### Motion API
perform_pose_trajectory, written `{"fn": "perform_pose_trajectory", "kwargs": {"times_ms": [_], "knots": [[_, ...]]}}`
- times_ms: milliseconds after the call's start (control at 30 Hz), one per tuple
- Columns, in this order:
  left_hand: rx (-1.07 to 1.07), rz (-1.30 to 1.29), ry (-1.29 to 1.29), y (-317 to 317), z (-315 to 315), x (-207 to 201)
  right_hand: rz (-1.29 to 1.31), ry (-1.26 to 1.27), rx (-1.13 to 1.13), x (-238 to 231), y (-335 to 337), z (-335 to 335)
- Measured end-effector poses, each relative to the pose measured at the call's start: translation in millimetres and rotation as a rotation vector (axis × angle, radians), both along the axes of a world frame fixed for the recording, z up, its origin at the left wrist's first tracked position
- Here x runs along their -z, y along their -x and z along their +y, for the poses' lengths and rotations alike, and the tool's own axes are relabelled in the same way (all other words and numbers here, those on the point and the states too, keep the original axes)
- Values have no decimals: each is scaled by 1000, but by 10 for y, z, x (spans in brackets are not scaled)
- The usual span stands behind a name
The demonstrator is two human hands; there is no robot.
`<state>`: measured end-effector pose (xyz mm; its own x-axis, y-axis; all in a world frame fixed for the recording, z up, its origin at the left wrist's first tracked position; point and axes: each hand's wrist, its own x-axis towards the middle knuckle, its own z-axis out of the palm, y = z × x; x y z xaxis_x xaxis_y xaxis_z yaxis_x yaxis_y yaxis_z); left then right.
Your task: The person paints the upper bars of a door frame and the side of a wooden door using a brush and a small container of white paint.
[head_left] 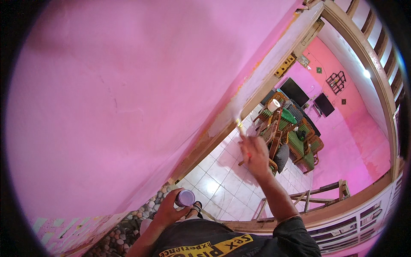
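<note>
Low in front of my body, my left hand (168, 208) is wrapped round a small cup (185, 198) with pale purple paint in it. My right hand (255, 155) reaches up and forward, closed on a paintbrush (239, 125). The brush's bristles are blurred and meet the narrow pale lilac edge (229, 115) of the wall beside the wooden door frame (252, 109). Along that edge run rough orange and bare patches. The broad pink wall (128, 94) fills the left side.
Through the doorway lie a white tiled floor (218, 175), carved chairs with green striped cushions (295, 142), a guitar (275, 143) and a dark television (294, 91). A wooden trestle (306, 198) stands at the lower right. Round pebbles (147, 210) cover the ground near my feet.
</note>
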<state>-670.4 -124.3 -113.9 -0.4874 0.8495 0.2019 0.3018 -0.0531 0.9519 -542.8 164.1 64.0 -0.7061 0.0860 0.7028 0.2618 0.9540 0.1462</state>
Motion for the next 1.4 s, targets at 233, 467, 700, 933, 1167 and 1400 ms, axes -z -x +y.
{"fn": "perform_pose_trajectory", "kwargs": {"times_ms": [233,467,700,933,1167,1400], "knots": [[-3,-9,85,42,9,-27,152,47,8,-33,46,-21],[1,69,13,44,15,115,-434,293,146,686,55,-112],[-7,0,16,36,-10,82,-107,299,-104,1324,193,-72],[-31,-34,9,59,-63,133,102,234,64,578,236,-133],[4,46,16,86,-45,112,-112,344,-46,1294,346,-108],[-53,-4,-12,84,-96,73,188,225,17,725,379,-179]]}}
